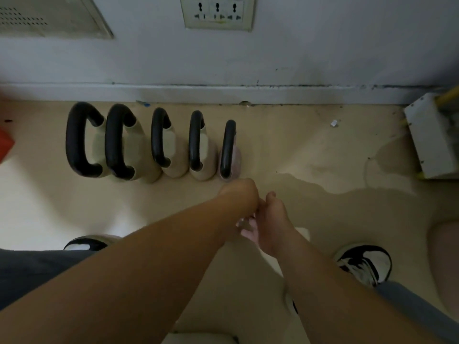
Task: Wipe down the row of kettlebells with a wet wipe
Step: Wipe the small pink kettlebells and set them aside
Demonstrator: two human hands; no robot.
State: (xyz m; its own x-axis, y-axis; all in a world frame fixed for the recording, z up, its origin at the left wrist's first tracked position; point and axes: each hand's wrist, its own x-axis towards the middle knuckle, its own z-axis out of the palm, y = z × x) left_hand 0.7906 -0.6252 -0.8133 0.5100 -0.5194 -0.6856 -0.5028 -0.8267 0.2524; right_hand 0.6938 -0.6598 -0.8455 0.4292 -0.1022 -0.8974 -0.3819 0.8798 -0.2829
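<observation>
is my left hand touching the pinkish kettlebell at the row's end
Cannot tell: in the head view the left hand overlaps the pinkish kettlebell at its near edge; depth unclear.

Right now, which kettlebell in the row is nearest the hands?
The rightmost kettlebell, just beyond the left hand. It is the smallest and its body is pinkish, while the other four have cream bodies.

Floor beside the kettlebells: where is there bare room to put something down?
Widest bare floor lies between the pink end kettlebell and the white box, along the skirting. Another strip lies before the kettlebell row, left of the left hand. The row itself is packed tight.
</observation>
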